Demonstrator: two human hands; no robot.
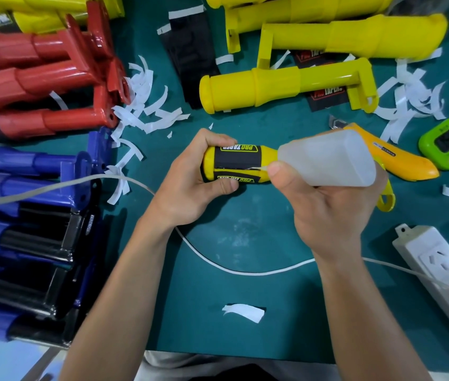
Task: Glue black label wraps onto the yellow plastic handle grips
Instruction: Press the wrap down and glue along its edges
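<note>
In the head view, the left hand [190,177] curls around the end of a yellow handle grip [209,166] over the green tabletop [245,243]. A black label wrap [238,160] sits around the grip with its seam facing up. The right hand [327,215] grips a translucent glue bottle [327,160], its nozzle tip touching that seam, while bare yellow grips [272,86] lie beyond, with white paper strips [146,105] scattered near them.

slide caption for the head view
Left hand holds the yellow handle; right hand points a glue bottle at the seam of its black label.
</note>
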